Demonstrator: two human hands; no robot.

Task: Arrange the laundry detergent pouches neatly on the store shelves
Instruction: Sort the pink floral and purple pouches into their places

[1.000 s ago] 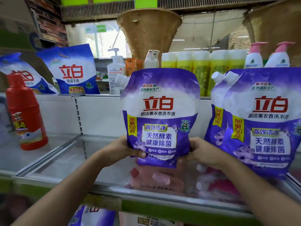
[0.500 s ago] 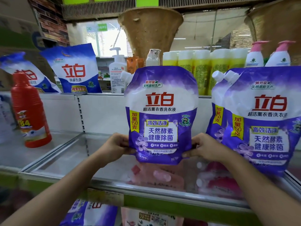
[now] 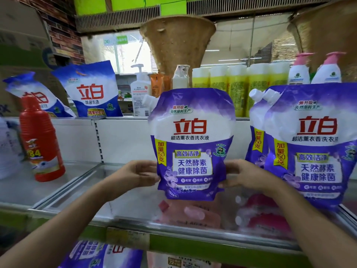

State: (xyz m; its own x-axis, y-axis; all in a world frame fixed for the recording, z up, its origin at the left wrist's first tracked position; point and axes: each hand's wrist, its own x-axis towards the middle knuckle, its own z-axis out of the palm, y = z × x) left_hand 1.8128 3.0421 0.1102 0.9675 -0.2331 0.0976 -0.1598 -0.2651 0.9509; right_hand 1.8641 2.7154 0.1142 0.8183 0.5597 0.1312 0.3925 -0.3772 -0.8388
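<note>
A purple and white laundry detergent pouch (image 3: 191,144) stands upright at the middle of the glass shelf (image 3: 81,182), its white spout at the top left. My left hand (image 3: 138,174) grips its lower left edge and my right hand (image 3: 240,174) grips its lower right edge. Two more purple pouches (image 3: 313,144) stand upright side by side at the right, one partly behind the other. Pink pouches (image 3: 193,211) show through the glass on the shelf below.
A red bottle (image 3: 41,144) stands at the left of the shelf. Blue and white detergent bags (image 3: 88,91) lean on the ledge behind, beside pump bottles (image 3: 140,91) and yellow bottles (image 3: 237,88). More purple pouches (image 3: 102,254) lie below the green shelf edge.
The held pouch has risen slightly and moved back over the shelf, staying upright. Both hands kept their hold on its lower edges.
</note>
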